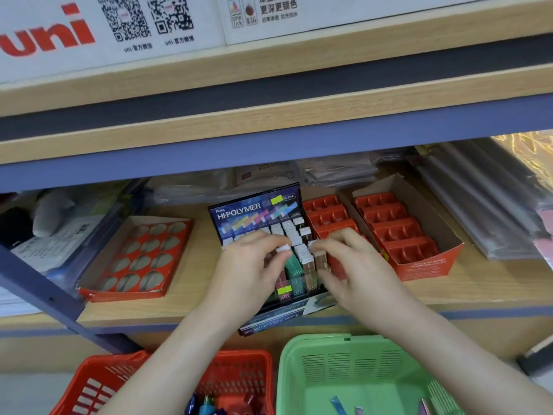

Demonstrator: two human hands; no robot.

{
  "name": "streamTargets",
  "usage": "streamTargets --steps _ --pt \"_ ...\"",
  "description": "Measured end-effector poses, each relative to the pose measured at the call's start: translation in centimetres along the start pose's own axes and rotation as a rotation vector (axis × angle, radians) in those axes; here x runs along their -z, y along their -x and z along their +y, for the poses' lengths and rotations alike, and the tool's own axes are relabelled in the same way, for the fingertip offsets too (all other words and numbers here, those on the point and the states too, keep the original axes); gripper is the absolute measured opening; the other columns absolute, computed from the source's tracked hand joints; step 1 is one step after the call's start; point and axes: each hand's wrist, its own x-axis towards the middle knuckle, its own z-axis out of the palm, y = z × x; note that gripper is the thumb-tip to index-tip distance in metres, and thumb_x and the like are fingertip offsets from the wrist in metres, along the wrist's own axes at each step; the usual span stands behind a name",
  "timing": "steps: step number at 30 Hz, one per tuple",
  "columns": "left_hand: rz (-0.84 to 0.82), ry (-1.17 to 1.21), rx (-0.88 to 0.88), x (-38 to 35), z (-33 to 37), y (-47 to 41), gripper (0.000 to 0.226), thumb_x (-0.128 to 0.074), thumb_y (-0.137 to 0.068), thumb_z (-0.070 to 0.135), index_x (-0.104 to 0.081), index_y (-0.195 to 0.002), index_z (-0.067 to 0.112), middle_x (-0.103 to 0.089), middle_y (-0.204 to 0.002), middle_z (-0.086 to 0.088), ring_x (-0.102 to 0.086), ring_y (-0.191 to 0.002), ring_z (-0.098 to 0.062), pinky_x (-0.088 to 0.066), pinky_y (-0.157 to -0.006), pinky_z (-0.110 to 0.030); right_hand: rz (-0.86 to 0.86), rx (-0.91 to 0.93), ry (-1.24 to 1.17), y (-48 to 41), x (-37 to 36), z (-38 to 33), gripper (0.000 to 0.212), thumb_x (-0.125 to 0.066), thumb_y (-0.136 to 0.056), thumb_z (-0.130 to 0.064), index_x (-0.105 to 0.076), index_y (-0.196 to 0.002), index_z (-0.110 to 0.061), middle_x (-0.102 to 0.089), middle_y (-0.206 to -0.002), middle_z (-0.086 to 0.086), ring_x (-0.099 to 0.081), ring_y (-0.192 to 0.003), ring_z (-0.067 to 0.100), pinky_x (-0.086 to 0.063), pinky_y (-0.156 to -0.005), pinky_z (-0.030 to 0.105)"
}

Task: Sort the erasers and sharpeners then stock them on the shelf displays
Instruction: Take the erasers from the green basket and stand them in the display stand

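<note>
1. A black display box (254,212) stands at the front edge of the wooden shelf (185,310), its base jutting slightly over that edge. Rows of slim erasers with white ends fill it.
2. The left hand (254,268) is over the left half of the box. Its thumb and forefinger pinch the white end of a slim eraser (283,249).
3. The right hand (356,271) is at the right side of the box, its fingers curled round a brown eraser (320,260) standing in the rightmost column.
4. A green eraser (291,266) stands in the box between the two hands.
5. Left of the box, a red tray with oval holes (140,256) lies flat on the shelf. To the right are two red compartment trays (398,235), side by side.
6. Below the shelf's front edge sit a red basket (239,378) and a green basket (344,369). Each holds a few small items, too blurred to name.
</note>
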Motion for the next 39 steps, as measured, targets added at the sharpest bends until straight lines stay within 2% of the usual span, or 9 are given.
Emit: streamTargets --steps 2,6,8,14,18,22,29,36,39 --pt "0.039 0.027 -0.006 0.4 -0.1 0.5 0.012 -0.07 -0.083 0.019 -0.074 -0.093 0.014 -0.065 -0.081 0.012 -0.055 -0.069 0.002 -0.044 -0.068 -0.011 -0.045 0.064 0.043 -1.9 0.5 -0.5 0.047 -0.06 -0.089 -0.015 -0.055 -0.133 -0.028 -0.047 -0.126 -0.007 -0.042 -0.115 0.017 -0.045 -0.096 0.041" --pt "0.165 0.105 0.069 1.7 -0.6 1.6 0.015 -0.066 -0.082 0.022 -0.074 -0.092 0.015 -0.065 -0.079 0.014 -0.056 -0.073 0.002 -0.041 -0.067 -0.007 -0.394 0.05 0.243 -4.8 0.5 -2.1 0.06 -0.057 -0.091 -0.03 -0.035 -0.147 -0.035 -0.024 -0.15 -0.008 -0.016 -0.136 0.02 -0.03 -0.105 0.051" --pt "0.171 0.124 0.091 2.0 -0.9 2.0 0.016 -0.066 -0.082 0.023 -0.074 -0.093 0.015 -0.064 -0.08 0.014 -0.057 -0.075 0.003 -0.04 -0.069 -0.006 -0.462 0.06 0.276 -5.4 0.2 -2.3 0.059 -0.059 -0.09 -0.033 -0.037 -0.145 -0.036 -0.023 -0.151 -0.009 -0.013 -0.137 0.02 -0.027 -0.102 0.053" --pt "0.152 0.114 0.026 1.3 -0.5 2.0 0.012 -0.067 -0.083 0.018 -0.074 -0.091 0.013 -0.066 -0.082 0.009 -0.058 -0.078 -0.002 -0.043 -0.071 -0.008 -0.328 0.021 0.138 -5.1 -0.3 -1.9 0.051 -0.071 -0.082 -0.033 -0.055 -0.13 -0.037 -0.041 -0.135 -0.019 -0.023 -0.129 0.013 -0.027 -0.094 0.042" --pt "0.108 0.099 -0.026 0.3 -0.8 1.6 0.013 -0.067 -0.083 0.015 -0.074 -0.093 0.01 -0.067 -0.084 0.006 -0.055 -0.076 0.001 -0.044 -0.071 -0.01 -0.383 -0.026 0.143 -5.3 0.0 -1.6 0.058 -0.074 -0.081 -0.036 -0.052 -0.134 -0.041 -0.032 -0.144 -0.014 -0.018 -0.133 0.017 -0.026 -0.108 0.05" --pt "0.045 0.005 -0.114 -0.1 -1.3 1.4 0.016 -0.064 -0.088 0.019 -0.073 -0.097 0.01 -0.068 -0.087 0.003 -0.06 -0.08 -0.008 -0.049 -0.073 -0.024 -0.408 0.0 0.145 -5.1 -0.1 -0.8 0.068 -0.07 -0.082 -0.021 -0.043 -0.141 -0.043 -0.025 -0.152 -0.011 -0.014 -0.136 0.019 -0.027 -0.111 0.053" --pt "0.006 -0.029 -0.145 -0.6 -0.9 0.8 0.021 -0.057 -0.09 0.025 -0.071 -0.101 0.012 -0.066 -0.088 0.004 -0.059 -0.081 -0.009 -0.048 -0.072 -0.024 -0.151 0.058 0.032 -3.3 -1.1 0.3 0.06 -0.073 -0.08 -0.021 -0.053 -0.136 -0.034 -0.038 -0.145 -0.004 -0.022 -0.13 0.018 -0.03 -0.11 0.041" --pt "0.208 0.255 0.242 2.3 -1.3 0.5 0.018 -0.075 -0.08 0.012 -0.072 -0.089 0.027 -0.07 -0.078 0.011 -0.061 -0.07 -0.007 -0.05 -0.067 -0.015 0.03 0.086 -0.082 -1.8 -1.8 0.3 0.039 -0.068 -0.086 -0.017 -0.064 -0.123 -0.028 -0.055 -0.119 -0.01 -0.041 -0.111 0.01 -0.033 -0.098 0.023" --pt "0.209 0.283 0.281 3.7 -1.6 0.7 0.024 -0.075 -0.08 0.011 -0.07 -0.084 0.034 -0.07 -0.076 0.012 -0.063 -0.07 -0.006 -0.05 -0.067 -0.013 -0.001 0.033 -0.224 -2.5 -1.1 -0.8 0.039 -0.066 -0.088 -0.016 -0.063 -0.125 -0.027 -0.058 -0.113 -0.016 -0.05 -0.101 0.001 -0.04 -0.096 0.021"
